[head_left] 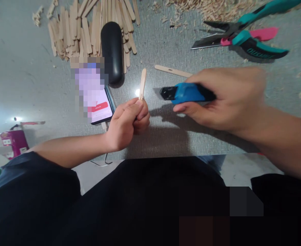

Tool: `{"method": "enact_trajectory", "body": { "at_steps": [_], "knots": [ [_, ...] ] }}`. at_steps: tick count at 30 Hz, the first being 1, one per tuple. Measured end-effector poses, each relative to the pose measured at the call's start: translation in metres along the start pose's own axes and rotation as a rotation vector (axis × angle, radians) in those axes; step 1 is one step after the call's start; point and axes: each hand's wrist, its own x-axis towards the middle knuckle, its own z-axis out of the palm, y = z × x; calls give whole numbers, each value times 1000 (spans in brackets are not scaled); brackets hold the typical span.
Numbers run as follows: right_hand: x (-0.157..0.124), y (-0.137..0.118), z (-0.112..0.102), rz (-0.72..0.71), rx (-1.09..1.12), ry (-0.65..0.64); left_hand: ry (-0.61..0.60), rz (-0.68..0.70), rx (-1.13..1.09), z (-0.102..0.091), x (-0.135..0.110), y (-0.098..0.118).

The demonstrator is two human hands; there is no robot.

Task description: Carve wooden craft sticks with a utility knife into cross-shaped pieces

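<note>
My left hand [127, 119] is closed around the lower end of a wooden craft stick [142, 82], which points up and away from me. A small notch or nick shows in the stick just above my thumb. In my right hand [224, 99] is a blue and black utility knife [188, 93], its blade aimed left toward the stick but apart from it. The blade looks blurred. Beyond my right hand lies another craft stick [172, 70] with a small slot in it; its right end is hidden behind that hand.
A heap of craft sticks [89, 30] lies at the back left, with a black case [112, 51] against it. Nearby is a lit phone [101, 112] with a cable. Teal pliers [250, 37] rest over a pink-handled blade [206, 41] near wood shavings [217, 10].
</note>
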Motion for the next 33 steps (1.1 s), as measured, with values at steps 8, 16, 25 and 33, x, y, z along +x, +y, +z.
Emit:
{"method": "enact_trajectory", "body": {
  "at_steps": [8,16,25,33],
  "knots": [
    [1,-6,2,121,31,-264,1,-18,20,1,0,1],
    [5,-5,-2,122,54,-326,0,-25,9,1,-1,1],
    [5,-8,-3,185,44,-368,-36,-18,13,0,0,0],
    [1,-5,-4,160,3,-163,-45,-26,-2,0,1,1]
  ]
}}
